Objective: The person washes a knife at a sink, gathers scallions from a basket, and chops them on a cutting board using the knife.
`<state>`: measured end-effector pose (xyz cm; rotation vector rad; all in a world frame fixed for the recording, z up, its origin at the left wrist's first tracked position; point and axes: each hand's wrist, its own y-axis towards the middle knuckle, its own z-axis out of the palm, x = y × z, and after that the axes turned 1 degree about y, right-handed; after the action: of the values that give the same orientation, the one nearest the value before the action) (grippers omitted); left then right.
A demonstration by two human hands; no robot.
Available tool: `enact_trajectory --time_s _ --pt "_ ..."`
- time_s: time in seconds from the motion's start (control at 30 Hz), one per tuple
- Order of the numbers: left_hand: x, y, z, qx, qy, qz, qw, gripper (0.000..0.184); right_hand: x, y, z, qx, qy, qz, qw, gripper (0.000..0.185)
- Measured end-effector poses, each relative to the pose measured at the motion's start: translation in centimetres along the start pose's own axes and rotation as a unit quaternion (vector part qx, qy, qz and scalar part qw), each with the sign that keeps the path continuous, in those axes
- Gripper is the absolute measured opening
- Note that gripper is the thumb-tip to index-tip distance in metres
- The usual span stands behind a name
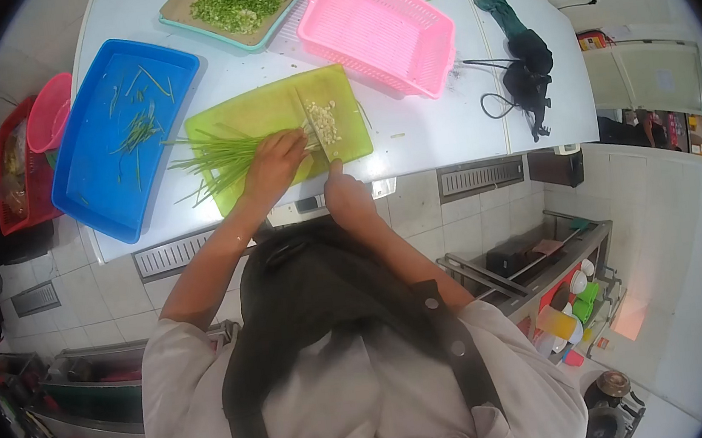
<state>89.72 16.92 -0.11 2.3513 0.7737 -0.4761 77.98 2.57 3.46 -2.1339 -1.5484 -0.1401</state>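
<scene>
My left hand (277, 168) presses down on a bunch of green onions (215, 158), its fingers closed around the stalks close to the blade. Gripped by its handle in my right hand (350, 198) is a kitchen knife (310, 119), its blade standing across the white ends of the bunch. Small chopped pieces (325, 125) lie on the yellow-green cutting board (258, 105) just right of the blade. The long green tops fan out over the board's left edge.
Left of the board, a blue tray (96, 152) holds loose green stalks. Behind stand a teal-rimmed tray (174, 21) of chopped greens and a pink basket (366, 33). A dark strapped item (528, 68) lies at the right on the white table (436, 137).
</scene>
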Motion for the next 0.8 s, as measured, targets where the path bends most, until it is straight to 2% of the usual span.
enact_trajectory --time_s 0.2,0.4,0.5,0.6,0.7,0.8 --pt "0.1 0.1 0.2 -0.016 -0.032 -0.017 0.999 0.021 1.2 1.5 -3.7 -0.003 0.004 -0.013 1.000 0.021" --pt "-0.2 0.2 0.2 -0.025 -0.042 -0.014 0.999 0.017 1.7 -0.7 -6.2 0.012 -0.032 -0.077 0.996 0.018" --pt "0.1 0.1 0.5 -0.023 -0.039 -0.010 0.999 0.017 2.3 -2.0 -7.3 0.032 0.009 -0.037 0.999 0.020" --pt "0.1 0.1 0.2 -0.015 -0.031 -0.004 0.999 0.018 2.0 -2.7 -6.7 0.057 -0.023 -0.036 0.997 0.022" --pt "0.3 0.0 0.4 -0.017 -0.030 0.000 0.999 0.019 1.9 -2.0 -4.9 0.055 0.004 -0.015 0.998 0.024" --pt "0.2 0.0 0.4 -0.029 -0.031 0.003 0.999 0.019 -0.3 0.8 0.0 -0.015 -0.004 -0.023 1.000 0.024"
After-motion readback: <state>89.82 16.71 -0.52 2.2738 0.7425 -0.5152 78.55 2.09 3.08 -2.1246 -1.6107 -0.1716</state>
